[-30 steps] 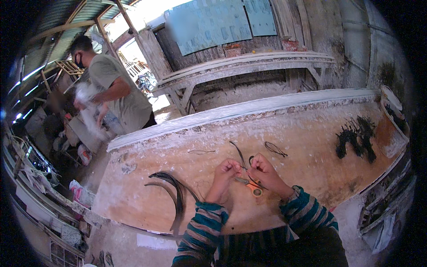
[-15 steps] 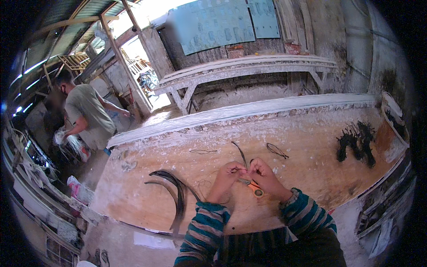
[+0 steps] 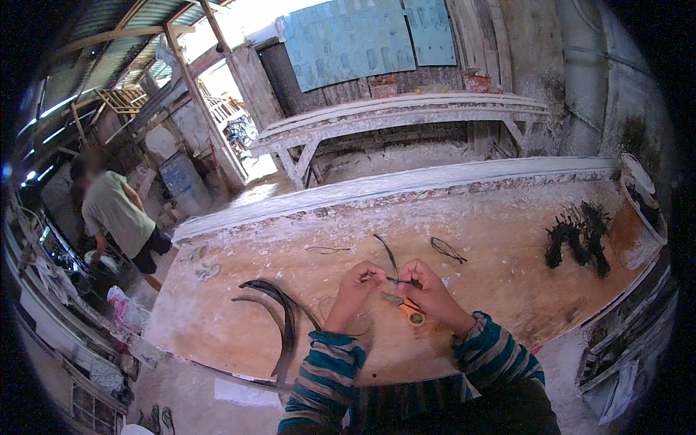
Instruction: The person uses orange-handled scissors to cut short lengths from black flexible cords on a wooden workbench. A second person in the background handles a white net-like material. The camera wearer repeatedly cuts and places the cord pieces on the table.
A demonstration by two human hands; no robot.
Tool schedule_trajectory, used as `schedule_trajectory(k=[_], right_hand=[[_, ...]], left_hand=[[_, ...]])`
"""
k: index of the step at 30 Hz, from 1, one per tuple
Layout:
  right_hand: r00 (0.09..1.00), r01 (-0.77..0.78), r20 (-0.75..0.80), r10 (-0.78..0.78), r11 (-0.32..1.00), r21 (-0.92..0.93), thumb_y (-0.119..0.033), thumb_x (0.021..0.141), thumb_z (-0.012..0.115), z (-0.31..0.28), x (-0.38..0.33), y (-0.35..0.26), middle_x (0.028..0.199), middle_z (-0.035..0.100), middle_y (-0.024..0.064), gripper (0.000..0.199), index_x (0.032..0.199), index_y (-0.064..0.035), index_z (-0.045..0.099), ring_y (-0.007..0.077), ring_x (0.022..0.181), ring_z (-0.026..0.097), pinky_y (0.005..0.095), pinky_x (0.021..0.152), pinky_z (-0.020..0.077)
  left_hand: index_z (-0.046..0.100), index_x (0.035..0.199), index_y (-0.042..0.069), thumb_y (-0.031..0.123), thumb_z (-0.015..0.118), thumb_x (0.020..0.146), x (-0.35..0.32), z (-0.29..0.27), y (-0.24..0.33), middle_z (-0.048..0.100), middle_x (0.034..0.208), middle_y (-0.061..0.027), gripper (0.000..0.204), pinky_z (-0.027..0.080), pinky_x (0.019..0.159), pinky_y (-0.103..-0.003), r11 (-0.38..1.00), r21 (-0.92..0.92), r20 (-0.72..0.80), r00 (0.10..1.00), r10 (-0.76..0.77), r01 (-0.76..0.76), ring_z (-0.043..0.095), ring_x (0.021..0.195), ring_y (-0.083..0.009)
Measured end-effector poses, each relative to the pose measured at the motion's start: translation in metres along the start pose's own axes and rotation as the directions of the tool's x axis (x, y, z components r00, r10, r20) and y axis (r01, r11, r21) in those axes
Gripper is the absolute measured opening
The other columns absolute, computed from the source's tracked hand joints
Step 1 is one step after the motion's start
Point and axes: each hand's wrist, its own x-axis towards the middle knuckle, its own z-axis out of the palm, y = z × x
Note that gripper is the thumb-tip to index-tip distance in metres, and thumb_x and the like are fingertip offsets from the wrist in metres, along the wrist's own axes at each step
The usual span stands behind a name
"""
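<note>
My left hand (image 3: 355, 287) and my right hand (image 3: 429, 286) are close together above the table's middle, both closed in a pinch. A short piece of thin dark strip (image 3: 393, 280) spans the gap between their fingertips, held at both ends. Just beyond the fingers is a longer narrow black strip (image 3: 386, 250); whether it joins the held piece I cannot tell. Scissors with orange handles (image 3: 412, 315) lie below my right hand, partly covered by it. To the left of my left arm rests a bunch of curved black strips (image 3: 288, 319).
The wooden table (image 3: 217, 319) carries a dark wire loop (image 3: 448, 250), a thinner loop (image 3: 328, 250) and black twisted bundles (image 3: 578, 235). A bucket (image 3: 638, 225) stands at its right end. Beyond is a long white bench (image 3: 406, 109). A co-worker (image 3: 119, 210) is at the left.
My hands have drawn slightly apart, so the dark strip between them now shows. The co-worker has moved left and leans forward.
</note>
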Motion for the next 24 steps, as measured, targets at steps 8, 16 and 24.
schedule_trajectory(k=[8,16,24], right_hand=[[0.993,-0.091,-0.102,0.051,0.900,-0.427,-0.002,0.080,0.058,-0.005,0.001,0.000,0.078,0.057,0.0009,0.017,0.097,-0.0016,0.054,0.0063,0.066,0.053,0.0209,0.057,0.0438],[0.979,-0.136,-0.146,0.145,0.988,0.072,-0.011,0.083,0.058,-0.005,0.003,0.000,0.076,0.059,0.0009,0.008,0.084,-0.0062,0.051,0.0060,0.056,0.051,0.0185,0.050,0.0415],[0.957,-0.115,-0.236,0.167,0.970,0.216,-0.008,0.084,0.056,-0.019,0.007,0.009,0.080,0.060,0.0028,0.006,0.088,-0.0079,0.053,0.0086,0.069,0.055,0.0209,0.062,0.0447]], left_hand=[[0.058,0.097,0.004,0.012,0.066,0.078,0.001,0.006,-0.012,0.057,0.083,-0.0012,0.022,0.045,0.069,-0.024,0.973,-0.193,-0.092,0.985,-0.148,0.128,0.053,0.075,-0.0090],[0.038,0.128,0.010,0.006,0.070,0.072,0.001,0.035,-0.017,0.054,0.096,-0.0021,0.065,0.043,0.083,-0.029,0.942,-0.334,-0.038,0.999,0.018,-0.030,0.051,0.093,-0.0111],[0.046,0.117,0.004,0.001,0.059,0.081,-0.001,0.040,0.005,0.056,0.086,0.0007,0.039,0.042,0.077,-0.022,0.937,-0.299,0.013,0.983,-0.184,0.179,0.053,0.081,-0.0086]])
